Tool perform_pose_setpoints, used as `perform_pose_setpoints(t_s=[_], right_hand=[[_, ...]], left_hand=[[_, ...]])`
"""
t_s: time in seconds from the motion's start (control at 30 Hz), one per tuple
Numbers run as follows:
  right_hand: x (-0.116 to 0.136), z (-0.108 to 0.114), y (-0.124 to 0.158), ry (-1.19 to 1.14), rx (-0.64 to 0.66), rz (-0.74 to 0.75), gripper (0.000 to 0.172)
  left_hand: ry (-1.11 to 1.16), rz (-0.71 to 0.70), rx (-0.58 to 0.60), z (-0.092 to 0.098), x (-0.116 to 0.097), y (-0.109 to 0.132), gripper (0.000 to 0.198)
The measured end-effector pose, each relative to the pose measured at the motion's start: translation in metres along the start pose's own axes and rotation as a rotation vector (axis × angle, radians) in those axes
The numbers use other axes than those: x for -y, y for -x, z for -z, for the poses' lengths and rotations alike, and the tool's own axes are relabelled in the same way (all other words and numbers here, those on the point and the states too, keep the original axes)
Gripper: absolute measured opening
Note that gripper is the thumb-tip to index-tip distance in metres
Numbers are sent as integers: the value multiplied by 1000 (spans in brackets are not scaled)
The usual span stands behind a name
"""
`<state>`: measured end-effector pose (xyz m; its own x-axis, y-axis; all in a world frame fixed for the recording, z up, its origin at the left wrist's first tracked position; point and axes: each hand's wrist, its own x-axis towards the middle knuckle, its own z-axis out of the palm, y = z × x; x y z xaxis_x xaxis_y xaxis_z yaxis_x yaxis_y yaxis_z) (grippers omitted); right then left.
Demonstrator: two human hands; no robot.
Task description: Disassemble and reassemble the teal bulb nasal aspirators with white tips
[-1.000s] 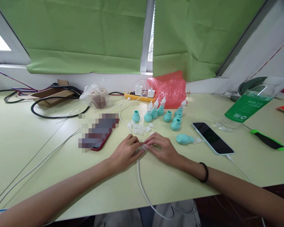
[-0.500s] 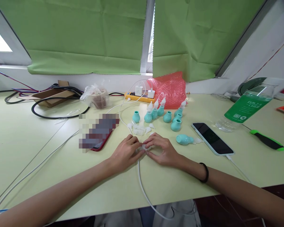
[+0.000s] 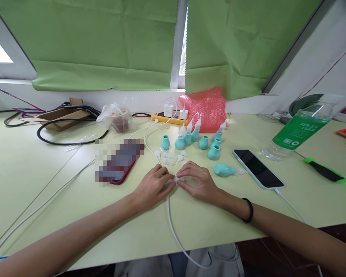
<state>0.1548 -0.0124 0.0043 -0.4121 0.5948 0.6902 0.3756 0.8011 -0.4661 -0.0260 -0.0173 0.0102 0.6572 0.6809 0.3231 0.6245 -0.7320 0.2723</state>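
My left hand (image 3: 155, 184) and my right hand (image 3: 198, 181) meet low over the table, fingertips nearly touching. Both pinch a small translucent plastic part (image 3: 178, 179), mostly hidden by the fingers. Just beyond them lie clear plastic pieces (image 3: 168, 158) and small white nozzle tips (image 3: 180, 158). Several teal rubber bulbs stand behind; some are open-necked, like the bulb (image 3: 213, 152), and others carry clear nozzles, like the bulb (image 3: 180, 142). To the right of my right hand, a teal bulb with a nozzle (image 3: 224, 169) lies on its side.
A red-edged phone (image 3: 123, 173) lies left, a charging phone (image 3: 258, 168) right. A white cable (image 3: 170, 215) runs under my hands. Farther back are a power strip (image 3: 164, 118), pink bubble wrap (image 3: 206, 109) and a bagged pot (image 3: 121, 120). A bottle (image 3: 301, 129) and green-black handle (image 3: 324, 170) are at right.
The small plastic part has shifted slightly between my fingers and shows whiter near my right fingertips. My right thumb and fingers have moved a little; the view has drifted slightly.
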Motion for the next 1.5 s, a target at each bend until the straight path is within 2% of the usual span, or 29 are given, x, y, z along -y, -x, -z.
perform_pose_setpoints(t_s=[0.43,1.03,1.5], right_hand=[[1,0,-1,-3,13,-12,4],[2,0,0,-25,16,24,14],[-1,-1,1,-15,13,63,13]], left_hand=[[-25,-27,-23,0,-1,-1,28],[-41,-45,-36,-1,-1,0,25],[-45,-39,-24,-2,0,0,25]])
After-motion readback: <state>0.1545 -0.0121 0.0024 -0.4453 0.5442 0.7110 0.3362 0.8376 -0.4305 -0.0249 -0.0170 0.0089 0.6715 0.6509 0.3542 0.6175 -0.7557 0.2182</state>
